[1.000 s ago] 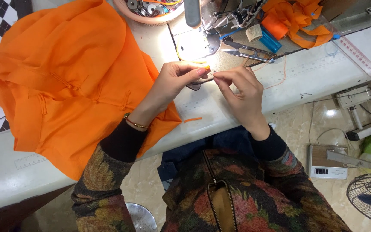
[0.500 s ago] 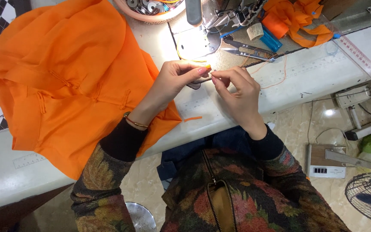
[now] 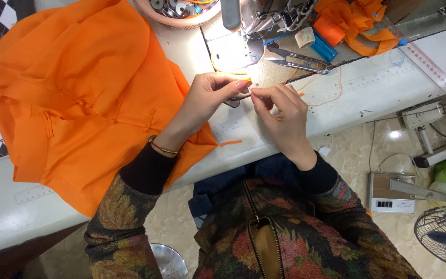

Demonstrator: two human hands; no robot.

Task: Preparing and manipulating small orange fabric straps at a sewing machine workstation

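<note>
The left hand (image 3: 210, 95) and right hand (image 3: 280, 111) meet fingertip to fingertip, each grip pinching a thin orange thread (image 3: 247, 81) just above the white worktop (image 3: 347, 98), near the thread snips (image 3: 298, 59). The orange garment (image 3: 78, 98) lies at the left.

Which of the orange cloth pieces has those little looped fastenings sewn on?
The big orange garment spread left of the hands. The crumpled orange scraps behind the sewing machine show none.

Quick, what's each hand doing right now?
Left hand: fingers pinched shut on a small yellow-orange piece.
Right hand: fingertips pinched at the same piece; the grip itself cannot be told.
</note>
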